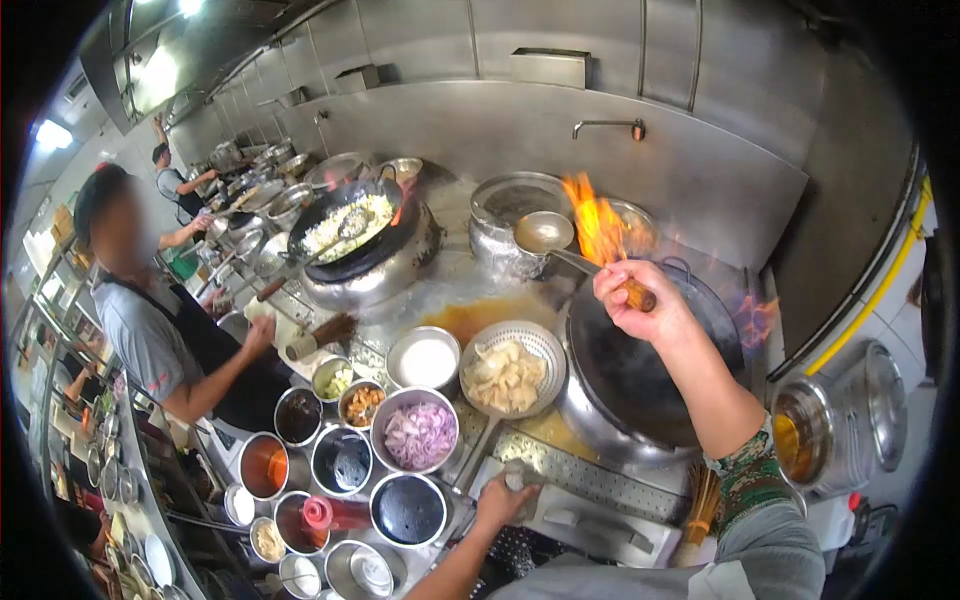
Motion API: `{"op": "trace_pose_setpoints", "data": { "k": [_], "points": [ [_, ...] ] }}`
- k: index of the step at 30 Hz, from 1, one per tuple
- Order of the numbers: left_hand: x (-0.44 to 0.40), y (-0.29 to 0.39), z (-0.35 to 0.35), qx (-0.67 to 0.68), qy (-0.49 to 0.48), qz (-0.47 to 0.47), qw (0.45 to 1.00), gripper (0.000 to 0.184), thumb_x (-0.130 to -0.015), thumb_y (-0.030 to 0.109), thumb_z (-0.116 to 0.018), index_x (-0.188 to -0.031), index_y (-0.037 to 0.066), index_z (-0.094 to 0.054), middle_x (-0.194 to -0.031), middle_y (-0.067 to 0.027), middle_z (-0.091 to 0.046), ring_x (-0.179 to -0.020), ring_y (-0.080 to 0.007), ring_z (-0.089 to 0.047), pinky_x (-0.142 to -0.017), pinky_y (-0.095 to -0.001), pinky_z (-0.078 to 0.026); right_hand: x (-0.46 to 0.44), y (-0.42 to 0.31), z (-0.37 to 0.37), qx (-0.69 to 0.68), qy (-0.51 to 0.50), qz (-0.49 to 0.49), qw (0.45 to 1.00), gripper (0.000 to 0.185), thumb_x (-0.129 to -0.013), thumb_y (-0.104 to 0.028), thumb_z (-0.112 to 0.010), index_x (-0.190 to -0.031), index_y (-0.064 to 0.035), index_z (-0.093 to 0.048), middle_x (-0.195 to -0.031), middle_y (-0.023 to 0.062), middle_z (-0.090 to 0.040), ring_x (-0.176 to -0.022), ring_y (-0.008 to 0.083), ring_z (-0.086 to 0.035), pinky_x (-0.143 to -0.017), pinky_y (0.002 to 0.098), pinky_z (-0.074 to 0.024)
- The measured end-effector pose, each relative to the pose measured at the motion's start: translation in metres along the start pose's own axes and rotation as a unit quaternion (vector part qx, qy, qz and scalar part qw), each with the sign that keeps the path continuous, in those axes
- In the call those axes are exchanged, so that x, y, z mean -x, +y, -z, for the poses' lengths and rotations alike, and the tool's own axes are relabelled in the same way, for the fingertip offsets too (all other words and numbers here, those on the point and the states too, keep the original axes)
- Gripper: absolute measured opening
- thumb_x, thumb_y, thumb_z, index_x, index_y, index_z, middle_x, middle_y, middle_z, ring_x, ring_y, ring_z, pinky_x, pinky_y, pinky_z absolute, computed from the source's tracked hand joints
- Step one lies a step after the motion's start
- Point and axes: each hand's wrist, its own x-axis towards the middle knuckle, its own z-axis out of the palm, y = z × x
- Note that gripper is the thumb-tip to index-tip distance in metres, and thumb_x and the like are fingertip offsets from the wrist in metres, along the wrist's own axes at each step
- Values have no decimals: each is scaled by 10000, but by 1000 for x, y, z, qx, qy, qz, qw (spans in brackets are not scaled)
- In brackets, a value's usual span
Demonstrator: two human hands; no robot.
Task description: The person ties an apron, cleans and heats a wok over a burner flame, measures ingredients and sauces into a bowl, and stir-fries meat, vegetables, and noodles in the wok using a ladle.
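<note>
My right hand (pixel 640 302) grips the wooden handle (pixel 638 294) of a metal ladle (pixel 545 234), whose bowl hangs over a round metal pot (pixel 490 215). Behind that hand sits a large dark wok (pixel 650 350) on the burner, with orange flames rising at its back edge. My left hand (pixel 505 500) is closed around a grey knob-like thing (pixel 515 474) at the counter's front edge. Just above it, a perforated strainer (pixel 540 350) holds pale slices (pixel 503 376). To its left stands a bowl of sliced purple onion (pixel 420 436).
A co-worker (pixel 170 310) at the left stirs a second wok (pixel 350 220) with a long-handled tool. Several metal containers of sauces and ingredients crowd the counter's left part, with a red-capped bottle (pixel 340 514) among them. A wall tap (pixel 610 127) is behind; pots (pixel 805 425) stand right.
</note>
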Motion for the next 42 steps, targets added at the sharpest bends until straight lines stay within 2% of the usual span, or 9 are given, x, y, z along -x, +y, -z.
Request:
{"op": "trace_pose_setpoints", "data": {
  "k": [14, 21, 23, 24, 27, 36, 37, 40, 42],
  "points": [
    [1, -11, -1, 40, -8, -92, 995, 974, -734, 589, -730, -1352, -88, -396, -1226, -319, -545, -1160, -430, -539, -992, -432, -433, 127, 131, 42, 271, 172, 25, 947, 80, -912, -71, -531, -980, -73, -490, -779, 9, -512, -553, 45, -471, -388, 211, -372],
    [14, -9, 4, 36, 18, -122, 992, 929, -742, 562, -733, -1326, -90, -422, -1200, -320, -548, -1135, -439, -539, -979, -458, -433, 147, 155, 66, 700, 244, 25, 671, 595, -872, -75, -560, -1423, 2, -350, -871, 93, -586, -590, 137, -546, -486, 309, -475],
    [32, 2, 13, -32, 76, -172, 982, 815, -780, 461, -736, -1311, -81, -440, -1174, -304, -554, -1115, -427, -536, -963, -464, -432, 140, 156, 60, 875, 216, 99, 422, 628, -879, -114, -562, -1442, 20, -320, -1092, 205, -621, -847, 274, -654, -766, 377, -528],
    [40, 10, 20, -35, 80, -171, 981, 815, -780, 461, -736, -1311, -81, -440, -1174, -304, -554, -1115, -427, -536, -963, -464, -432, 130, 153, 53, 869, 236, 87, 427, 635, -882, -149, -560, -1437, 29, -310, -1287, 281, -538, -1161, 378, -566, -1009, 395, -416],
    [67, 33, 46, -39, 118, -233, 965, 673, -809, 342, -730, -1281, -69, -480, -1154, -279, -560, -1097, -421, -533, -945, -461, -432, 82, 129, 40, 853, 261, 126, 434, 621, -883, -150, -547, -1432, 30, -319, -1316, 293, -515, -1257, 408, -482, -1048, 411, -380],
    [115, 42, 68, -79, 185, -208, 957, 485, -780, 235, -758, -1163, -18, -602, -1164, -222, -587, -1073, -382, -559, -933, -444, -444, -169, -15, 84, 860, 306, 224, 342, 398, -836, -159, -542, -1171, 55, -525, -1128, 262, -619, -1024, 372, -630, -875, 423, -506],
    [120, 41, 70, -68, 179, -187, 964, 470, -775, 234, -764, -1147, -11, -615, -1165, -219, -590, -1074, -384, -561, -935, -446, -444, -190, -32, 90, 859, 302, 227, 346, 398, -836, -159, -542, -1171, 55, -525, -1128, 262, -619, -1024, 372, -630, -875, 423, -506],
    [136, 50, 79, -61, 175, -157, 970, 471, -754, 178, -782, -1155, -8, -619, -1191, -213, -597, -1099, -377, -564, -948, -420, -459, -200, -56, 77, 222, 104, 81, 966, 35, -833, -52, -534, -848, -49, -502, -650, 44, -512, -502, 134, -502, -449, 264, -419],
    [142, 43, 78, -68, 174, -148, 971, 450, -757, 179, -778, -1137, -7, -623, -1158, -218, -612, -1065, -381, -583, -920, -419, -473, -171, -52, 52, 94, 52, 71, 992, 48, -837, -29, -523, -822, -49, -481, -651, 40, -502, -520, 128, -517, -458, 249, -422]
  ]
}}
